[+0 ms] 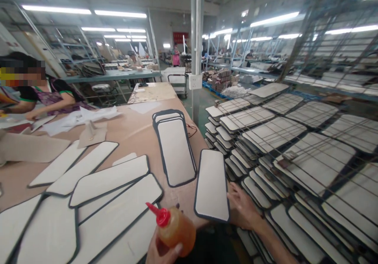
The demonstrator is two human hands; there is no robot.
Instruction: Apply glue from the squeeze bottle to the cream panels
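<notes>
My left hand (163,250) is wrapped round a squeeze bottle (180,232) of amber liquid, its red nozzle tilted up and to the left. A pale, dark-edged rectangular panel (212,185) lies at the table's right front edge. Beside that panel's right edge is my right hand (240,203), fingers apart, with the fingertips at the edge; I cannot tell whether they press on it. Just behind and to the left sits a stack of similar panels (177,152). More such panels (110,179) overlap across the left of the brown-topped table (136,132).
Wire racks (295,134) loaded with panels stand close on the right. A metal post (195,51) rises beyond the table's right side. At the left, a person (56,95) works near white sheets (82,118) and a beige piece (93,134).
</notes>
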